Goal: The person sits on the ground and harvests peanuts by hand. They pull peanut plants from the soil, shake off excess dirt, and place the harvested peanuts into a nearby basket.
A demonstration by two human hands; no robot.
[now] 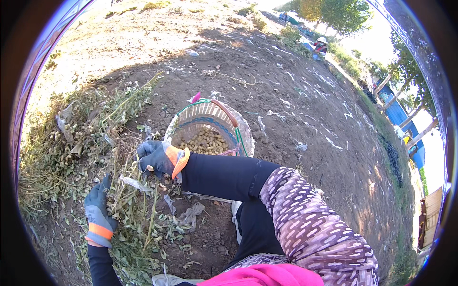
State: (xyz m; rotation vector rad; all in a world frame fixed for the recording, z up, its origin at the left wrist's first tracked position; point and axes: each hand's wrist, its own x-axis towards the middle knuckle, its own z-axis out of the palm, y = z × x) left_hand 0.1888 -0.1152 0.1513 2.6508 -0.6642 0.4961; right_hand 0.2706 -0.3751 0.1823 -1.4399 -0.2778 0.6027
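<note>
My left hand (98, 211), in a grey glove with an orange band, holds a bunch of uprooted peanut plants (134, 214) by the stems. At the root end of that bunch is my right hand (154, 159), in a matching glove, its fingers curled. A peanut pod (149, 168) shows beside those fingers; whether they grip anything is hidden. Just beyond my right wrist stands a woven basket (247, 134) with a brown-wrapped handle (224, 111). Loose peanuts (207, 141) lie in its bottom, partly hidden by my right forearm.
A heap of pulled peanut plants (75, 139) lies at the left. Scraps of plastic film (191, 214) litter the soil (286, 118). My shoe (236, 218) is close to the basket. Farther off, a person in a white hat (319, 47) is low to the ground near trees.
</note>
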